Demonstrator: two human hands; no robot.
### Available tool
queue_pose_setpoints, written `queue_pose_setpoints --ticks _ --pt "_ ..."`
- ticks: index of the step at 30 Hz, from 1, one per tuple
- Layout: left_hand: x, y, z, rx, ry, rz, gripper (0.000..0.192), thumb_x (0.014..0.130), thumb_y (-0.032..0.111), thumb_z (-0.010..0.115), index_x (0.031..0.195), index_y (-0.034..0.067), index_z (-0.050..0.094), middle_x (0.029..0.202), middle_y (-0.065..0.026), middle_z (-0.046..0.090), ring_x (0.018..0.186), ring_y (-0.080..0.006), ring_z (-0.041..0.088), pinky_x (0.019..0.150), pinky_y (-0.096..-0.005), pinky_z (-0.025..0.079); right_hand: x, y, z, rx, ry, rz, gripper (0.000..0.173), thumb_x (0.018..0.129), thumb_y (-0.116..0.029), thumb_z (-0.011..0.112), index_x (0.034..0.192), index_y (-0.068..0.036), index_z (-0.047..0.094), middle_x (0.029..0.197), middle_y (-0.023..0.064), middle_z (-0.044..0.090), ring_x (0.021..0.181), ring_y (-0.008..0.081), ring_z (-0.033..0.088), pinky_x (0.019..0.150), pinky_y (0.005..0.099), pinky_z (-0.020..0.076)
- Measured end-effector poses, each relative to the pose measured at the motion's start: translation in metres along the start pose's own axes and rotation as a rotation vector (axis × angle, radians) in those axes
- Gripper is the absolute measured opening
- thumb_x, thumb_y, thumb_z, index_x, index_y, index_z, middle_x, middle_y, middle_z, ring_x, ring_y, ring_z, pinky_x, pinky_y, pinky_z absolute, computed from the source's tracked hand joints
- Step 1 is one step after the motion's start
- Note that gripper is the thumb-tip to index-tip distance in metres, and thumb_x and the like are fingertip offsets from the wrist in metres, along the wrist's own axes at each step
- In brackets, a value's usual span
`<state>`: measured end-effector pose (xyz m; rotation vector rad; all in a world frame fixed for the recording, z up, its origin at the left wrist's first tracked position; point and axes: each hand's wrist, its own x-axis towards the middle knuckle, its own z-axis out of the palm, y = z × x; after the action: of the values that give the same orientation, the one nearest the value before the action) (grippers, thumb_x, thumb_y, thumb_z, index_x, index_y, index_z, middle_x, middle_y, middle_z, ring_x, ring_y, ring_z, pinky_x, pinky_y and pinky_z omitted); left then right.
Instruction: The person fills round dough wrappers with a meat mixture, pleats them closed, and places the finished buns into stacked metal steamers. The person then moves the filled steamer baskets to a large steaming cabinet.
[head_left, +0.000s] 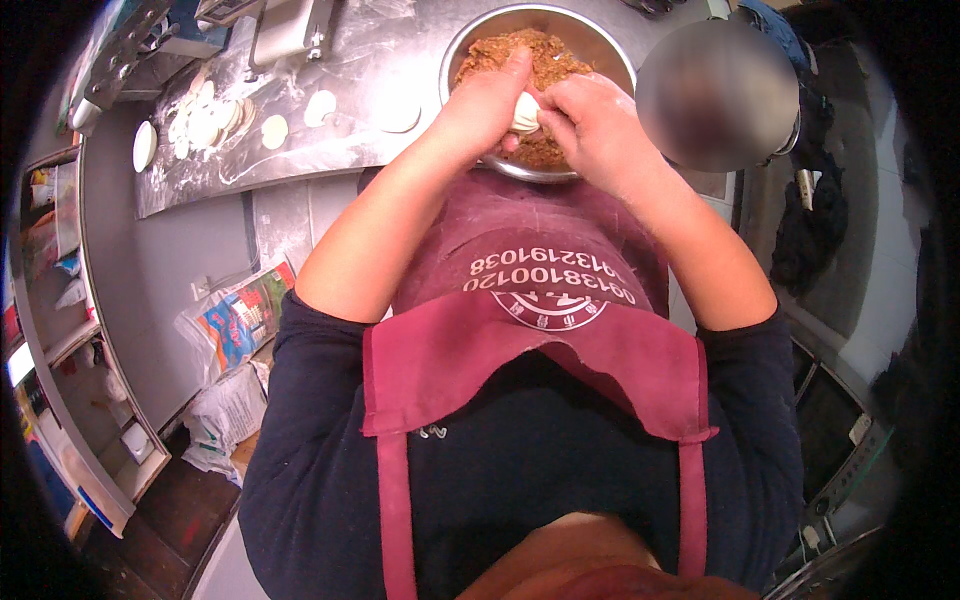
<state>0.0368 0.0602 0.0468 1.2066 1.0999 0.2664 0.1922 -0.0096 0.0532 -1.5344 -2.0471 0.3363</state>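
A small pleated dough bun (526, 114) sits between my hands, over the near half of a round steel bowl (600, 30). Brown minced filling (536, 49) fills much of the bowl. My left hand (491, 105) cups the bun from the left, thumb pointing away from me. From the right, my right hand (589, 109) pinches the pleated edge with bent fingers. Part of the bun is hidden by the fingers of both hands.
On the floured steel table (352, 142) lie single dough wrappers (274, 132) and a heap of wrappers (214, 120). A white dish (145, 146) stands at its left edge. Behind is a machine with a tray (289, 34). A blurred patch covers the right. Bags (244, 311) stand below.
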Motion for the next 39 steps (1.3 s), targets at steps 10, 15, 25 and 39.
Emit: queue_pose_setpoints --ticks 10,15,25,39 --pt "-0.003 0.012 -0.008 -0.155 -0.055 -0.055 0.060 0.099 0.056 0.032 0.085 0.006 0.063 0.065 -0.0011 0.060 0.042 -0.0102 0.048 0.039 -0.0215 0.037 0.003 0.007 0.002 0.033 0.086 -0.080 0.010 0.083 -0.016 0.063 0.085 -0.006 0.062 0.081 0.0112 0.064 0.083 0.0322 0.061 0.076 0.0435 0.0480" --pt "0.000 0.014 -0.003 -0.016 0.005 -0.029 0.061 0.098 0.058 0.034 0.085 0.006 0.064 0.063 -0.0006 0.059 0.042 -0.0100 0.047 0.040 -0.0227 0.037 0.006 0.004 0.005 0.057 0.166 -0.114 0.011 0.083 -0.017 0.064 0.084 -0.006 0.062 0.080 0.0110 0.063 0.081 0.0322 0.061 0.075 0.0438 0.0478" --pt "-0.002 0.023 -0.008 0.071 0.048 0.084 0.063 0.096 0.059 0.037 0.088 0.004 0.068 0.063 -0.0022 0.061 0.044 -0.0105 0.049 0.042 -0.0256 0.040 0.009 0.001 -0.003 0.083 0.150 -0.074 0.013 0.084 -0.019 0.063 0.084 -0.006 0.062 0.079 0.0125 0.063 0.081 0.0339 0.061 0.075 0.0447 0.0479" --pt "0.000 0.025 -0.010 0.182 0.074 0.153 0.067 0.097 0.058 0.034 0.088 0.001 0.069 0.066 -0.0059 0.064 0.048 -0.0130 0.054 0.048 -0.0258 0.044 0.010 -0.005 -0.007 0.132 0.178 -0.019 0.015 0.085 -0.020 0.059 0.083 -0.005 0.062 0.079 0.0138 0.064 0.080 0.0344 0.062 0.072 0.0450 0.0482"
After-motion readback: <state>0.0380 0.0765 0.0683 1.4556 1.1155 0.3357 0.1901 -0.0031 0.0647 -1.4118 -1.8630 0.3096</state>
